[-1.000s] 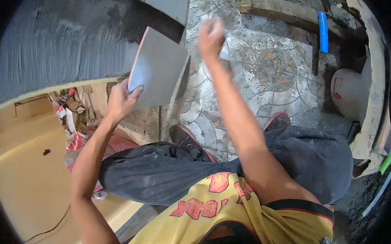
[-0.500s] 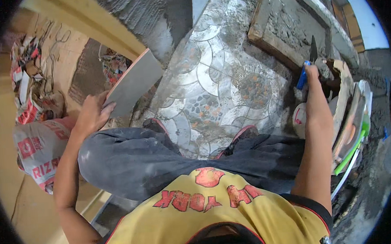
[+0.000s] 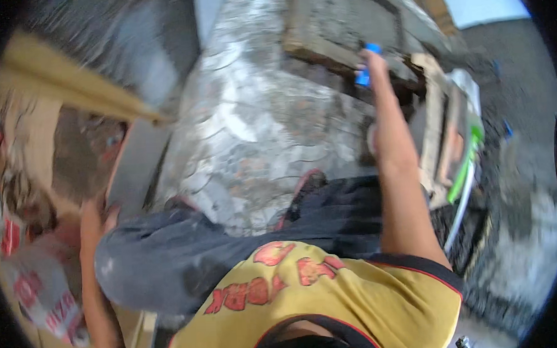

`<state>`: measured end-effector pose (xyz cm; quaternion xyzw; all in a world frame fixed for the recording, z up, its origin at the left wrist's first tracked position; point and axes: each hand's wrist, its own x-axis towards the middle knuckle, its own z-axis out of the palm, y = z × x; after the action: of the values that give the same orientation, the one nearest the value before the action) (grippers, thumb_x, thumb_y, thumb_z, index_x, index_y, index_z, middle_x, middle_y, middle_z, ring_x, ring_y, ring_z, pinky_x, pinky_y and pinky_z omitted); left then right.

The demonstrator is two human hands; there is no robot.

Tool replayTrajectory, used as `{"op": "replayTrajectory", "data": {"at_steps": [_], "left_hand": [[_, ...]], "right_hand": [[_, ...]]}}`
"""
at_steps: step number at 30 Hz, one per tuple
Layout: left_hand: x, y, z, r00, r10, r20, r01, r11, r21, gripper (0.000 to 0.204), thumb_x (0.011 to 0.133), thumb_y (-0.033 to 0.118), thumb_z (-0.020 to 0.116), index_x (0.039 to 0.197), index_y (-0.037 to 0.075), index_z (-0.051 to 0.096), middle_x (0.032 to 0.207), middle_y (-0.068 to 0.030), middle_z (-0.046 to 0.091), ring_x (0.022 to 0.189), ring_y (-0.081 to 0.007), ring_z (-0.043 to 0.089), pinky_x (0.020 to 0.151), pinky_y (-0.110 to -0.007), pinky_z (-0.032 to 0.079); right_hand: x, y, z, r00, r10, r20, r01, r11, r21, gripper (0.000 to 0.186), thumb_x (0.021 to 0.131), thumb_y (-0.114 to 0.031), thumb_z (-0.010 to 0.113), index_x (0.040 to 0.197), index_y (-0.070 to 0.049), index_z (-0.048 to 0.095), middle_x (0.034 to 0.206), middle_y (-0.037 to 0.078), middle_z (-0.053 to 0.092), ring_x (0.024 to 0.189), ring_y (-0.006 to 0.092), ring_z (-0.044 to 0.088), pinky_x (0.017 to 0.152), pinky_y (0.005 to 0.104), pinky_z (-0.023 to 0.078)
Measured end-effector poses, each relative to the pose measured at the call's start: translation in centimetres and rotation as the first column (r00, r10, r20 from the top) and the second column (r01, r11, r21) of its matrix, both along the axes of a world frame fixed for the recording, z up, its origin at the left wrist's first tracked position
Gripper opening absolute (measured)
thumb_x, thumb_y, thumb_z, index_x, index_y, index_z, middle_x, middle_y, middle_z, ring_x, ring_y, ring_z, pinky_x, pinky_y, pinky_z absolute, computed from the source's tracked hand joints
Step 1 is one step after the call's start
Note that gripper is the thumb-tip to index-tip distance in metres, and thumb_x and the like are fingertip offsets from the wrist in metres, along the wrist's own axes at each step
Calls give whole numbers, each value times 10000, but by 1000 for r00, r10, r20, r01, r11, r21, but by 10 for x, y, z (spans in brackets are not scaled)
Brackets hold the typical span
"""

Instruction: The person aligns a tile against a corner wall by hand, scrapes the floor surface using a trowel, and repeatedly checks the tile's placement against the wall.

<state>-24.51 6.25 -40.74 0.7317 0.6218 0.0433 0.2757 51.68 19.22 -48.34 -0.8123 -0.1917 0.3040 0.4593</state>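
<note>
On the left, by my knee, my left hand [image 3: 99,216] grips a grey rectangular tile [image 3: 140,163] by its lower end. The tile stands tilted on edge next to a yellowish wooden post. My right hand [image 3: 372,63] is closed round the blue handle of a trowel [image 3: 363,77], over the near edge of a wooden mortar box [image 3: 313,51]. The trowel's blade cannot be made out in the blur. Grey wet mortar [image 3: 339,13] lies inside the box.
Patterned paving [image 3: 251,137], smeared with grey, lies between my feet and the box. Broken boards and a green strip [image 3: 461,180] lean at the right. A printed sack [image 3: 45,293] and rubbish are at the left. The yellowish post [image 3: 78,77] slants across the upper left.
My view has turned, shifting the scene leftward. The tile now stands more upright, lower beside the post. My right hand has moved with the trowel toward the mortar box.
</note>
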Motion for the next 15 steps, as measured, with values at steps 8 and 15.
{"op": "replayTrajectory", "data": {"at_steps": [8, 15], "left_hand": [[25, 26, 10, 991, -118, 59, 121, 991, -63, 486, 831, 268, 654, 1208, -34, 605, 904, -320, 648, 895, -494, 626, 798, -497, 500], [27, 19, 16, 998, -68, 0, 68, 994, -82, 548, 880, 376, 654, 1284, 16, 574, 926, -323, 650, 924, -476, 631, 800, -514, 500]], "right_hand": [[-95, -17, -13, 700, 275, 659, -23, 931, -363, 454, 878, -358, 556, 1096, 40, 534, 1054, 321, 656, 981, 475, 647, 893, 524, 505], [-207, -80, -59, 695, 524, 492, -196, 796, -572, 382, 909, -191, 530, 1180, 46, 401, 1011, 321, 663, 984, 484, 647, 881, 536, 509]]}}
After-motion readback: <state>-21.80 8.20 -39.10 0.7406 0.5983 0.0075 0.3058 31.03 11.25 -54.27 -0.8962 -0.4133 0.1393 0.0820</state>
